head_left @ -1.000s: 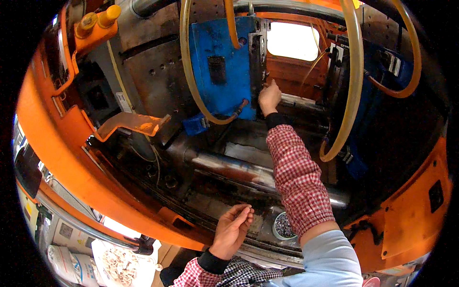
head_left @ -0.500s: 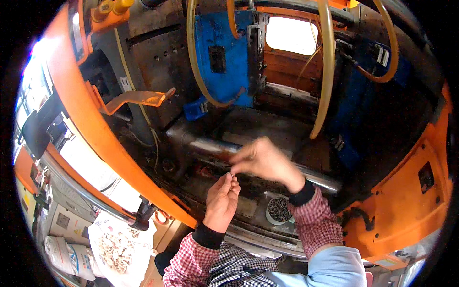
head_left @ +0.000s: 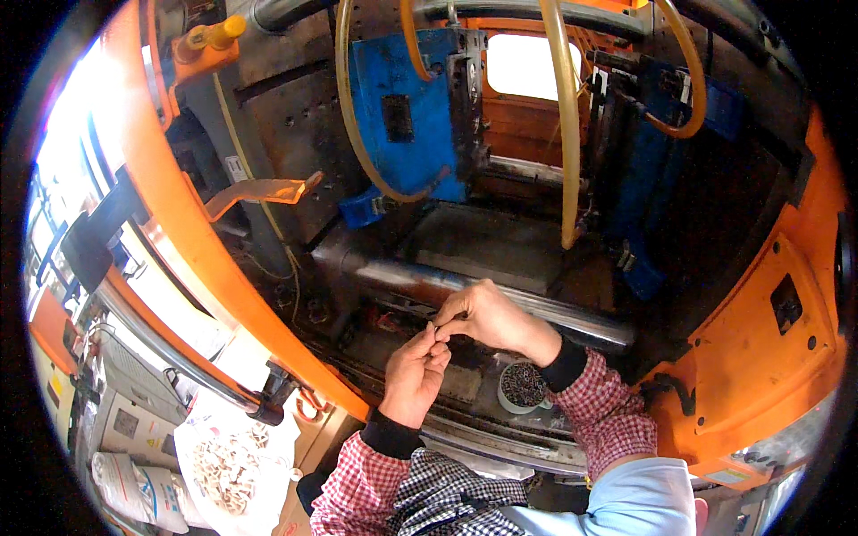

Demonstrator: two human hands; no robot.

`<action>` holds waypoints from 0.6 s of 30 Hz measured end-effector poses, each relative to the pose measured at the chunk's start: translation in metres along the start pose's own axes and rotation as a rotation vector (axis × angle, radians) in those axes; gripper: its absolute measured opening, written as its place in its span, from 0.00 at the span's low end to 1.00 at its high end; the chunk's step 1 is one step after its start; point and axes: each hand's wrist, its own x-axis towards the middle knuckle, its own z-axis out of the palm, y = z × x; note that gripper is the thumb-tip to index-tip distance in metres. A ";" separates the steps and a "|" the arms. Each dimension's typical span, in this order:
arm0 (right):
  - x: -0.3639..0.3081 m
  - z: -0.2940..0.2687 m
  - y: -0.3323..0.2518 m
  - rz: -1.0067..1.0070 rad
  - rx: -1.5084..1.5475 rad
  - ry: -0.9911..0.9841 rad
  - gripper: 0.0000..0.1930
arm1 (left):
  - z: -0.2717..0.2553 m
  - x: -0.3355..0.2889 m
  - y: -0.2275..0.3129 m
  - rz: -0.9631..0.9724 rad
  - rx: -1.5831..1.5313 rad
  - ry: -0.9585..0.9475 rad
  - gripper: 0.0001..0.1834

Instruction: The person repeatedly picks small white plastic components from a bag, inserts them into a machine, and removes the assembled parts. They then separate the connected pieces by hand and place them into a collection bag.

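Blue block (head_left: 431,134) behind, right hand (head_left: 492,320) has dropped from its edge to left hand (head_left: 414,377) — both grips pinched (contents indiscernible).

2 sleeves (head_left: 617,413) are red-and-white checked, the plate (head_left: 433,129) blue, the frame (head_left: 223,277) orange.

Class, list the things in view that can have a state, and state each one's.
Left hand, pinched; anything held is too small to tell
Right hand, pinched, close to the left
Cup, holding dark pieces
Blue blocks, apart
Pale hose, hanging
White sheet, heaped with pale pieces
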 end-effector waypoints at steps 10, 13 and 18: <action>0.089 -0.044 0.078 -0.027 -0.160 1.085 0.05 | 0.001 -0.002 0.004 0.124 0.164 0.127 0.13; 0.136 -0.093 0.138 0.250 -0.338 1.206 0.09 | 0.012 -0.010 -0.009 0.106 0.256 0.159 0.13; 0.185 -0.108 0.187 0.413 -0.196 1.347 0.11 | 0.011 -0.028 -0.008 0.096 0.372 0.187 0.14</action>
